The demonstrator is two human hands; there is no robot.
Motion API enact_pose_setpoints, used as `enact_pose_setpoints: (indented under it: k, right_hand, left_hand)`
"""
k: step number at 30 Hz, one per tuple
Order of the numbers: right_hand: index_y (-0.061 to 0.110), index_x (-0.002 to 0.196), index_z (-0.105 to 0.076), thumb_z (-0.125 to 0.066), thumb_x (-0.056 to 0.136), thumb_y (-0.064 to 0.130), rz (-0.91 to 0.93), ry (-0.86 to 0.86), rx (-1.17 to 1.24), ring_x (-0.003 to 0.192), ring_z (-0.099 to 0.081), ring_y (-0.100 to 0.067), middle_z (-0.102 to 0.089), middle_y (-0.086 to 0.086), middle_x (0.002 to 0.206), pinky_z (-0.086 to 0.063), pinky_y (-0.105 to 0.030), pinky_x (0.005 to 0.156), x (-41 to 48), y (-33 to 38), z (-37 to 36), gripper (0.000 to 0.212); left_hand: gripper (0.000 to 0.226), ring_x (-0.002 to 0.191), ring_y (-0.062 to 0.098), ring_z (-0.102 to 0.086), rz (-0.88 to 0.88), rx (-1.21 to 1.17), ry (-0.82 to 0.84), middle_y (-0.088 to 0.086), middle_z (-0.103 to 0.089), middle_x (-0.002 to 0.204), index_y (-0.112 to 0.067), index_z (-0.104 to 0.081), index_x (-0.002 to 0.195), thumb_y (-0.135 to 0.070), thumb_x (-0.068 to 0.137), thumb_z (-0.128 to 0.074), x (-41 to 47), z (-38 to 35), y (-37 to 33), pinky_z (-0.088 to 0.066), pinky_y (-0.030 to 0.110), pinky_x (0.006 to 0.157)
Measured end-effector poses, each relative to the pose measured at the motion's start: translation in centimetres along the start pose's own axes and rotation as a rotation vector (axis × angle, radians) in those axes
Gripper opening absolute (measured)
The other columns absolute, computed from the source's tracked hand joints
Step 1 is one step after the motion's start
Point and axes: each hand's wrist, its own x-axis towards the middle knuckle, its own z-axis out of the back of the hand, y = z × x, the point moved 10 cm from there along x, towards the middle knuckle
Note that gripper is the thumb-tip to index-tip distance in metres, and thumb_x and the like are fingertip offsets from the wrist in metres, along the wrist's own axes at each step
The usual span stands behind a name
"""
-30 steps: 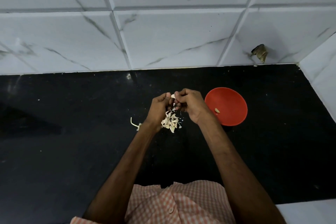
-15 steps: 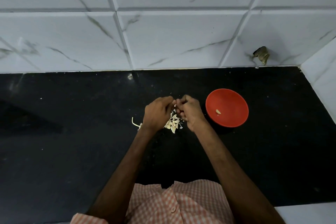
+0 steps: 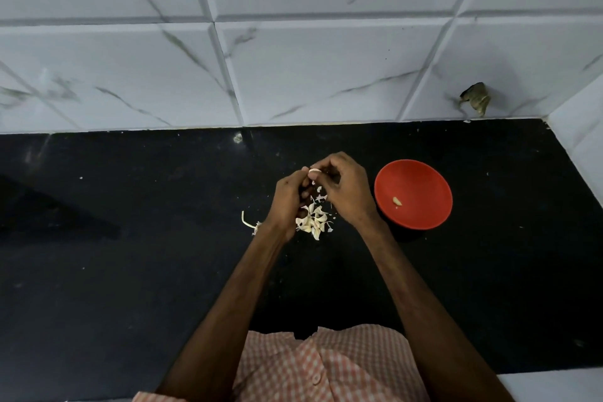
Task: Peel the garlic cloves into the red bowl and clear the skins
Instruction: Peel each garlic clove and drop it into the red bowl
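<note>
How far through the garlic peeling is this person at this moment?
Early on. Done: one peeled clove lies in the red bowl. In hand: the left hand and right hand together pinch another clove above the counter, apparently mid-peel. Left: that clove must go into the bowl, and the pile of skins and the stem piece still lie uncleared.

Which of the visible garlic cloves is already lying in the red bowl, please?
The small pale clove lying alone inside the red bowl. The other clove is pinched between the left hand and right hand, above the skins.
</note>
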Motion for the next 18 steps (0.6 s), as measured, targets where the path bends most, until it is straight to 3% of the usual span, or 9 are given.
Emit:
enact_pose_setpoints:
  k: [3, 7, 10, 13, 15, 18]
  right_hand:
    - [0.006, 0.091, -0.07, -0.075, 0.089, 0.016, -0.048, -0.083, -0.019, 0.077, -0.065, -0.008, -0.068, -0.001, 0.087, -0.052, -0.02, 0.068, 0.0, -0.5, 1.0, 0.012]
    - [0.008, 0.086, -0.071, -0.076, 0.088, 0.015, -0.066, -0.142, -0.043, 0.075, -0.067, -0.007, -0.071, 0.002, 0.08, -0.054, -0.022, 0.067, -0.4, -0.8, 1.6, 0.009]
    - [0.008, 0.091, -0.074, -0.072, 0.091, 0.012, -0.124, -0.082, 0.015, 0.073, -0.071, -0.01, -0.073, 0.002, 0.081, -0.061, -0.034, 0.069, -0.2, -1.3, 1.1, 0.005]
    - [0.005, 0.099, -0.076, -0.068, 0.093, 0.004, -0.207, -0.043, 0.106, 0.081, -0.074, -0.02, -0.075, -0.004, 0.088, -0.061, -0.048, 0.078, -0.1, -2.0, 0.5, 0.01]
    - [0.006, 0.097, -0.075, -0.067, 0.093, 0.004, -0.245, -0.055, 0.109, 0.081, -0.074, -0.021, -0.075, -0.005, 0.087, -0.062, -0.048, 0.078, -0.2, -2.3, 0.5, 0.009]
    - [0.012, 0.091, -0.074, -0.068, 0.092, 0.011, -0.232, -0.093, 0.021, 0.071, -0.071, -0.007, -0.073, 0.005, 0.079, -0.061, -0.03, 0.068, -0.4, -2.0, 0.9, 0.006]
  left_hand:
    - [0.04, 0.052, 0.005, -0.032, -0.033, 0.087, 0.035, -0.009, -0.042, 0.06, -0.024, -0.049, 0.07, -0.035, 0.108, -0.041, -0.1, -0.2, 0.4, -0.025, 0.018, 0.043]
    - [0.026, 0.061, 0.002, -0.054, -0.22, 0.307, 0.019, -0.002, -0.061, 0.076, -0.014, -0.06, 0.091, -0.021, 0.108, -0.043, 0.1, -0.6, -1.2, -0.04, 0.015, 0.055]
    - [0.012, 0.073, 0.016, -0.062, -0.317, 0.301, -0.066, 0.007, -0.068, 0.085, -0.009, -0.06, 0.103, -0.014, 0.105, -0.05, 0.0, 0.0, -1.8, -0.045, 0.025, 0.059]
    - [0.01, 0.069, 0.032, -0.064, -0.354, 0.261, -0.145, 0.01, -0.07, 0.081, -0.006, -0.061, 0.102, -0.013, 0.103, -0.054, -0.1, 1.1, -2.0, -0.048, 0.037, 0.058]
    - [0.01, 0.067, 0.034, -0.064, -0.359, 0.274, -0.142, 0.012, -0.071, 0.08, -0.006, -0.061, 0.099, -0.013, 0.103, -0.056, 0.1, 1.2, -2.0, -0.049, 0.039, 0.058]
    - [0.011, 0.059, 0.025, -0.056, -0.337, 0.244, -0.107, 0.009, -0.068, 0.075, -0.008, -0.06, 0.095, -0.011, 0.103, -0.054, 0.1, 0.8, -1.6, -0.042, 0.031, 0.05]
